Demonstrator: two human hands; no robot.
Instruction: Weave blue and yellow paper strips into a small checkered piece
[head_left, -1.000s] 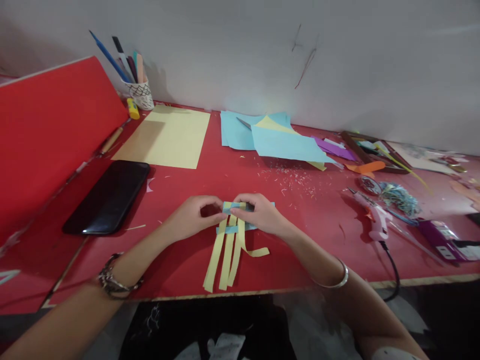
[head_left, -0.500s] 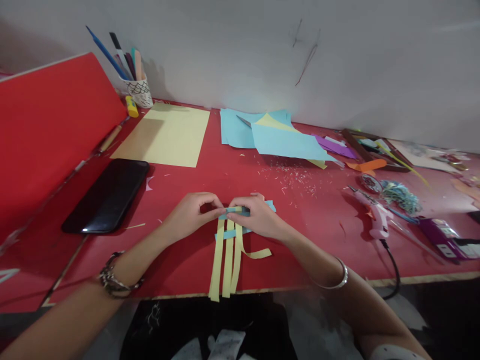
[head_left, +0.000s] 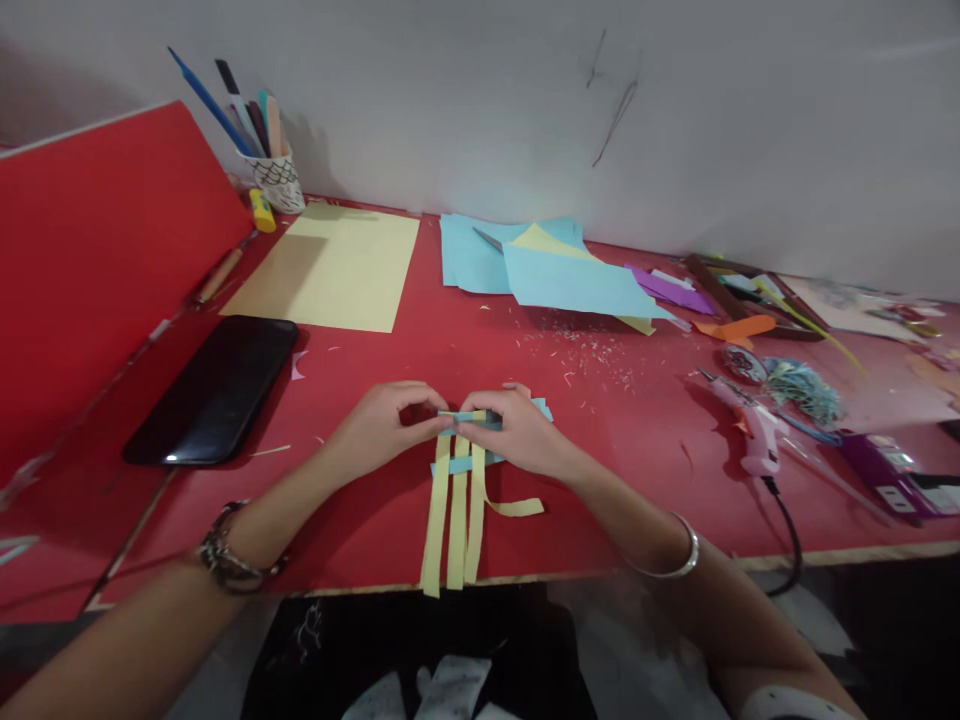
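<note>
Yellow paper strips (head_left: 457, 520) hang toward the table's front edge, crossed by blue paper strips (head_left: 451, 466) in a loose weave. One yellow strip curls off to the right. My left hand (head_left: 394, 425) pinches the left end of the weave's upper edge between thumb and fingertips. On the right side, my right hand (head_left: 510, 425) closes thumb and fingers over the same upper edge, where blue and yellow strips overlap. My right fingers hide part of the weave, and blue strip ends (head_left: 543, 407) poke out beyond them.
A black phone (head_left: 214, 390) lies at left, with a yellow sheet (head_left: 337, 270) behind it. Blue sheets (head_left: 577, 282) with scissors lie at the back. Paper scraps (head_left: 589, 350) litter the red table (head_left: 637, 470). A pink glue gun (head_left: 757, 440) rests at right. A pen cup (head_left: 276, 182) stands back left.
The hands stay nearly in place, still pinching the weave. Its upper edge has tilted slightly between my fingers, and the hanging yellow strips have shifted a little.
</note>
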